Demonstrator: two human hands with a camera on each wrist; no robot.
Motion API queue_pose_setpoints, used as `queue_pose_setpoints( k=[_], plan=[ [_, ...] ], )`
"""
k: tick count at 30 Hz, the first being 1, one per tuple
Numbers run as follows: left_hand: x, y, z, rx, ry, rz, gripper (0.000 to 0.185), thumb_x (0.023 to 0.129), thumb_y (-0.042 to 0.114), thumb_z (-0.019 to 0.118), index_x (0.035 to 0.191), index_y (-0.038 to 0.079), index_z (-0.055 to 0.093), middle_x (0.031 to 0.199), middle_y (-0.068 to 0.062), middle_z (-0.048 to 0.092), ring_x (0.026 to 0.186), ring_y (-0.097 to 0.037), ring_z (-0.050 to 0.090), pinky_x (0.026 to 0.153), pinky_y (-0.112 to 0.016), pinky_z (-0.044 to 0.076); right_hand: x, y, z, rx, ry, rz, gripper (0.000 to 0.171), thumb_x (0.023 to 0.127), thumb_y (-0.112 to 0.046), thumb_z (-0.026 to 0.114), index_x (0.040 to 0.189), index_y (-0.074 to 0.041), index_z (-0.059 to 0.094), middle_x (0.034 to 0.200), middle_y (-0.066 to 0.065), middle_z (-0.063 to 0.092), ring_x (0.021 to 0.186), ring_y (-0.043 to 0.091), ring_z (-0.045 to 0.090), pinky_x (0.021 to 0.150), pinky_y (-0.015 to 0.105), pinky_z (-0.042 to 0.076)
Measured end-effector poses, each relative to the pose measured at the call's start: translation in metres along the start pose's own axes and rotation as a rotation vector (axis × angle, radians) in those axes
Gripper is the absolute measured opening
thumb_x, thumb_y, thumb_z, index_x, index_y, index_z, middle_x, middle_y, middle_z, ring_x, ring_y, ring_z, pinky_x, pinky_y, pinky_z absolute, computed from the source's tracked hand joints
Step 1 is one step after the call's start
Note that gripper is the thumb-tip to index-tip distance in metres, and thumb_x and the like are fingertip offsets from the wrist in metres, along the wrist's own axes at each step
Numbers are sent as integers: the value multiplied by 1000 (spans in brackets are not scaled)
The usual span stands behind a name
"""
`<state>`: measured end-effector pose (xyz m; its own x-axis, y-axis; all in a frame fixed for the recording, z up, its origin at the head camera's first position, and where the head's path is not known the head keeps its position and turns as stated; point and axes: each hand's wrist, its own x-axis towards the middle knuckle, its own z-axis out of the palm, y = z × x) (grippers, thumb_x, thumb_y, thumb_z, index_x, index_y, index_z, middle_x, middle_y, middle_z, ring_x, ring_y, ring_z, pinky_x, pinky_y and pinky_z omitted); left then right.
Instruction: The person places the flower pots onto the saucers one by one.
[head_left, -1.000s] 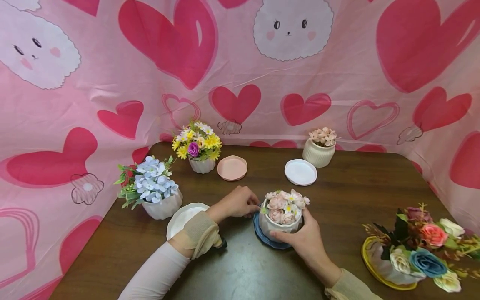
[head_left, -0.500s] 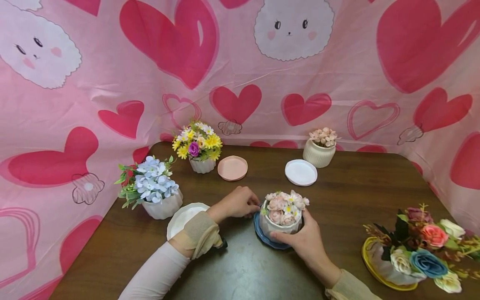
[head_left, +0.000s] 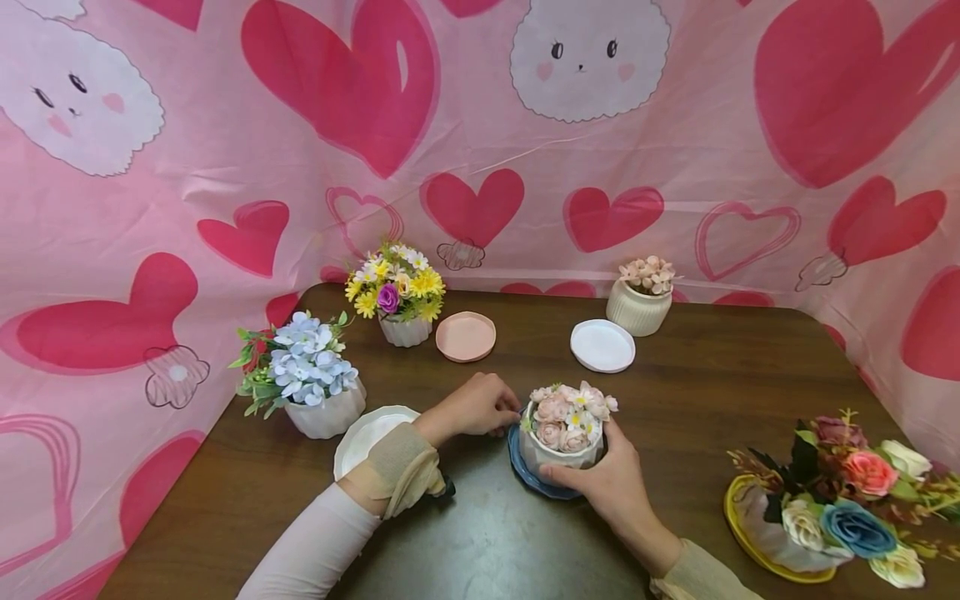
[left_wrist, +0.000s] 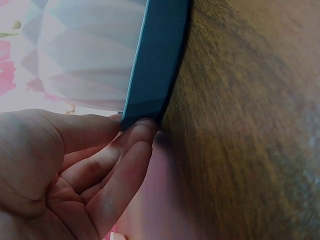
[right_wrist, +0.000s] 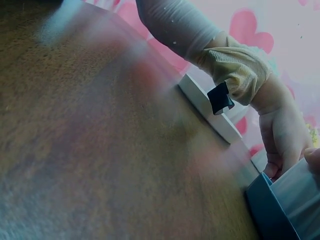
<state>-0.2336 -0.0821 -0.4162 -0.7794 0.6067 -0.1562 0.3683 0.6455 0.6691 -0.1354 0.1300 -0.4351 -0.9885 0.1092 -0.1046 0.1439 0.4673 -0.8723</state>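
Observation:
A faceted white flowerpot (head_left: pixel 538 450) with pale pink and white flowers (head_left: pixel 567 415) stands upright on a blue saucer (head_left: pixel 527 479) near the middle of the table. My right hand (head_left: pixel 617 477) grips the pot from the right, thumb at the front and fingers behind, mostly hidden. At the left, my left hand (head_left: pixel 478 406) pinches the saucer's rim. The left wrist view shows the thumb at the upper edge of the saucer (left_wrist: pixel 156 60) and the fingertips (left_wrist: pixel 145 125) under its outer wall. In the right wrist view, the left hand (right_wrist: pixel 286 132) appears beyond the saucer (right_wrist: pixel 267 207).
A white saucer (head_left: pixel 356 442) lies partly under my left forearm. Blue (head_left: pixel 326 412), yellow (head_left: pixel 405 329) and cream (head_left: pixel 637 308) flowerpots stand left and at the back, near pink (head_left: pixel 465 337) and white (head_left: pixel 602 346) saucers. At right, mixed roses (head_left: pixel 855 525) lean over a yellow saucer (head_left: pixel 738 533).
Almost nothing differs. Both hands keep their hold on the pot and the saucer, and the head view has shifted very slightly.

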Motion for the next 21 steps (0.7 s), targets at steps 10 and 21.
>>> queue_pose_setpoints(
  k=[10, 21],
  plan=[
    [1, 0, 0, 9, 4, 3, 11, 92, 11, 69, 97, 5, 76, 74, -5, 75, 54, -5, 64, 52, -20, 53, 1, 2, 0, -10, 4, -7, 107, 56, -37, 96, 143, -6, 43, 139, 18, 57, 129, 31, 53, 109, 48, 41],
    [1, -2, 2, 17, 11, 8, 12, 92, 11, 68, 97, 4, 76, 72, -5, 75, 54, -4, 64, 51, -20, 53, 2, 6, 2, -42, 17, -61, 105, 55, -39, 96, 142, -7, 46, 134, 16, 61, 125, 28, 57, 106, 44, 43]
  ],
)
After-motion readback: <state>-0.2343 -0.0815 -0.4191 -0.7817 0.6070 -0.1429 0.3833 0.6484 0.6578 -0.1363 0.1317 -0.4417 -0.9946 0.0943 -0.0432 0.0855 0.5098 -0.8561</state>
